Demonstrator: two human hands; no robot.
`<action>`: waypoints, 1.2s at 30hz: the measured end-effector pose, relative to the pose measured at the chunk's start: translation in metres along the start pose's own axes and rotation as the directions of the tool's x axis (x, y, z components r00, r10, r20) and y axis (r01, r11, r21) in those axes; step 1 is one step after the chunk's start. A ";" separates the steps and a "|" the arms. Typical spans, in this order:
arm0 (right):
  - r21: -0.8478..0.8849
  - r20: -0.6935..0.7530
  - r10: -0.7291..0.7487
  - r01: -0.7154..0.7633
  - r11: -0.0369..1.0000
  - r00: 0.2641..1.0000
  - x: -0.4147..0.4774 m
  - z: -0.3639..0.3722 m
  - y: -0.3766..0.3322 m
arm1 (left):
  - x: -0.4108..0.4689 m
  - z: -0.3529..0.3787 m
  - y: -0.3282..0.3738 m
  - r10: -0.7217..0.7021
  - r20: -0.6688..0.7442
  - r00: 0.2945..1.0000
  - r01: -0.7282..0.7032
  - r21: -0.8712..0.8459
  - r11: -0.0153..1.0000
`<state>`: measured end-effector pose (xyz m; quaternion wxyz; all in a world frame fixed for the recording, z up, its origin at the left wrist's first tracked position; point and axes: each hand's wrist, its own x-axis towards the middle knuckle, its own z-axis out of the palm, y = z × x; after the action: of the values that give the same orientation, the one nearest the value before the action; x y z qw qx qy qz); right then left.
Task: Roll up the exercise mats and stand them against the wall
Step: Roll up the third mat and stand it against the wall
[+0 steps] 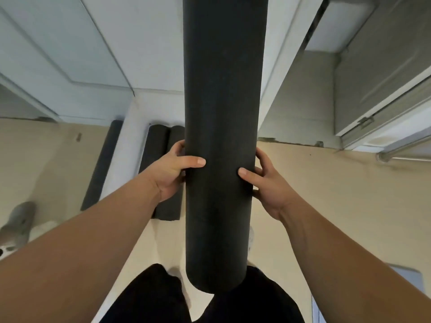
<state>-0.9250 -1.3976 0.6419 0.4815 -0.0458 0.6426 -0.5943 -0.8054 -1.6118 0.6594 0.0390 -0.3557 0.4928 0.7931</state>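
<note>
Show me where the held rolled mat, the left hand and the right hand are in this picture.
held rolled mat [221, 89]: head view, on the dark front of its upper part.
left hand [173, 173]: head view, on the back of the hand.
right hand [268, 190]: head view, on the back of the hand.

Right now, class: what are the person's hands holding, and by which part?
Both hands hold one rolled black mat upright, gripping its lower half: left hand on its left side, right hand on its right.
</note>
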 end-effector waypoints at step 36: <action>0.015 -0.269 0.323 -0.332 0.943 0.907 0.542 -0.032 0.486 | 0.527 -0.248 -0.424 -0.317 -0.304 0.899 0.352 0.067 0.934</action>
<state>-0.9855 -1.5755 -0.0623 0.4822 0.1358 0.7095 -0.4956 -0.8916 -1.7481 -0.0429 0.1240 -0.5437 0.4714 0.6832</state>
